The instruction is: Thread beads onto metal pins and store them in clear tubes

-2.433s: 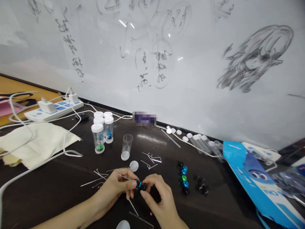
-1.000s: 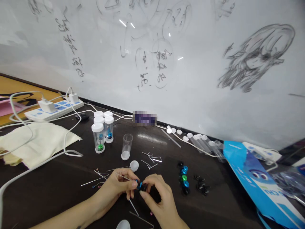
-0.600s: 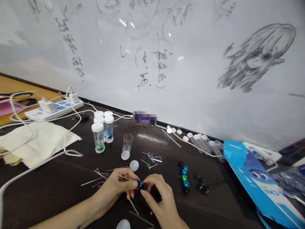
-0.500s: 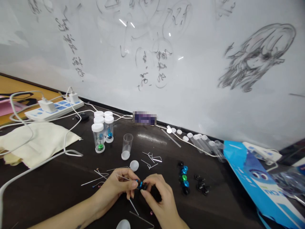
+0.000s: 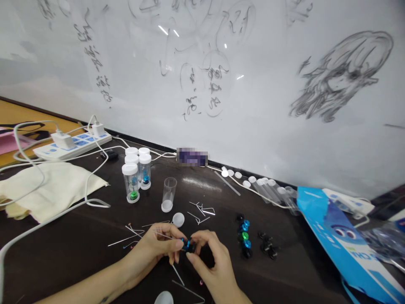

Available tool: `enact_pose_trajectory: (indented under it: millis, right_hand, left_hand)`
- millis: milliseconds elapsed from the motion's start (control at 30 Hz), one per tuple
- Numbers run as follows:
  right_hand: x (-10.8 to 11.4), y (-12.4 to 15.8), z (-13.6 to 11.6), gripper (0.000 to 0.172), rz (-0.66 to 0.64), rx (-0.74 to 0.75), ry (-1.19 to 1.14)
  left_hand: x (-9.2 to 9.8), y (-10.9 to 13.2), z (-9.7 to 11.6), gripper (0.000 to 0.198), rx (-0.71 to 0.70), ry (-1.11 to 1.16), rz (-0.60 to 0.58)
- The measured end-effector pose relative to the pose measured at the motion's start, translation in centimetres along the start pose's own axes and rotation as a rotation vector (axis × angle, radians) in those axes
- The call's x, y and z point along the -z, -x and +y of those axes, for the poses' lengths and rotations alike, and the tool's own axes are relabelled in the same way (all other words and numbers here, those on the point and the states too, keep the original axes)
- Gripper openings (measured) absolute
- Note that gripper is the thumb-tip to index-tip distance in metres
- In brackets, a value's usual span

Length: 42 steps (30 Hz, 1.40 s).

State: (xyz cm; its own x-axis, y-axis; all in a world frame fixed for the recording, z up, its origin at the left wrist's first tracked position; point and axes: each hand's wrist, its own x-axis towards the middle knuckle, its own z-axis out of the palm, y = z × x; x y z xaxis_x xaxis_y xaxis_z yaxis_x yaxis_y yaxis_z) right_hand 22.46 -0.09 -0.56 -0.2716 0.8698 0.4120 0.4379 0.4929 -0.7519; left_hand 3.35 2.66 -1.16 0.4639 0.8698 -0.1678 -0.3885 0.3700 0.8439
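Note:
Between both hands is a small blue-and-black round part (image 5: 189, 245), partly covered by fingertips. My left hand (image 5: 160, 245) pinches its blue end between thumb and fingers. A thin metal rod (image 5: 163, 233) crosses the same hand, and a bent metal wire (image 5: 178, 274) shows below its fingers. My right hand (image 5: 213, 257) is closed on the black end with thumb and forefinger. Just beyond the left hand lie a white cap (image 5: 178, 219) and an uncapped clear tube (image 5: 168, 194), standing upright. Several bent wires (image 5: 202, 209) are on the dark table.
Right of my hands sit a row of blue, green and black round parts (image 5: 245, 236) and small black pieces (image 5: 268, 245). Capped tubes (image 5: 130, 183) stand at left, near a cream cloth (image 5: 47, 185) and a power strip (image 5: 76, 143). A blue bag (image 5: 335, 232) lies at right.
Both hands keep almost the same place and grip. The blue-and-black part has turned or shifted very slightly between the fingertips.

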Motion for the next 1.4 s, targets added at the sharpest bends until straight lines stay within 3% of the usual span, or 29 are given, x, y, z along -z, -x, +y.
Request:
enact_pose_trajectory:
  millis: [167, 500, 1167, 1400]
  right_hand:
    - [0.01, -0.12, -0.19, 0.012, 0.001, 0.030, 0.015]
    - [0.09, -0.07, -0.13, 0.018, -0.008, 0.003, 0.004]
    - [0.17, -0.08, -0.17, 0.009, -0.041, 0.018, 0.006]
    - [0.07, 0.18, -0.10, 0.022, -0.005, 0.001, -0.001]
  left_hand:
    - [-0.04, -0.07, 0.04, 0.020, 0.002, -0.002, 0.002]
    - [-0.07, -0.03, 0.07, 0.018, 0.003, -0.011, 0.001]
    - [-0.19, -0.11, 0.19, 0.018, -0.004, 0.001, 0.005]
    - [-0.08, -0.05, 0.06, 0.018, -0.013, 0.012, 0.003]
